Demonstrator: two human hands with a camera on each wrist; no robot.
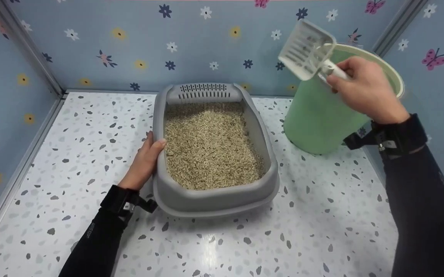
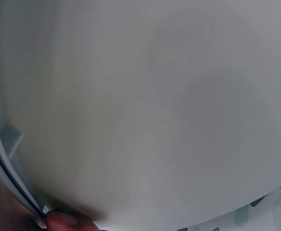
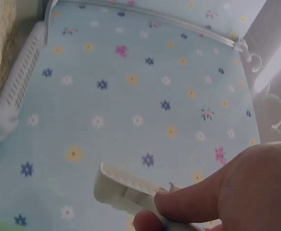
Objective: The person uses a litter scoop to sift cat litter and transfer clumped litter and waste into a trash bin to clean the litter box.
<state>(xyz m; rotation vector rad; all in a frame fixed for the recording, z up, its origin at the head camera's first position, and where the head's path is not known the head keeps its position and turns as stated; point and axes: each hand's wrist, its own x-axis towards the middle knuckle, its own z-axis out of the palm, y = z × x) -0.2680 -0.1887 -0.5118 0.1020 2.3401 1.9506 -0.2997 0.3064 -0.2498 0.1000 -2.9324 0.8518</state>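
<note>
A grey litter box (image 1: 214, 200) filled with tan pellet litter (image 1: 210, 146) stands on the speckled surface in the head view. My left hand (image 1: 142, 161) grips its left rim, thumb over the edge and fingers against the outer side. In the left wrist view the box wall (image 2: 140, 115) fills most of the picture, with a fingertip (image 2: 68, 220) at the bottom. My right hand (image 1: 368, 86) holds a white slotted litter scoop (image 1: 305, 50) by its handle, raised and tilted at the left side of the bin's rim. The scoop (image 3: 126, 190) also shows in the right wrist view, pinched by thumb and fingers.
A tall green bin (image 1: 318, 119) with a cream rim stands right of the litter box, near the back corner. Blue flowered panels (image 1: 206, 50) close off the back and both sides. Speckled white surface (image 1: 283, 238) lies in front of the box.
</note>
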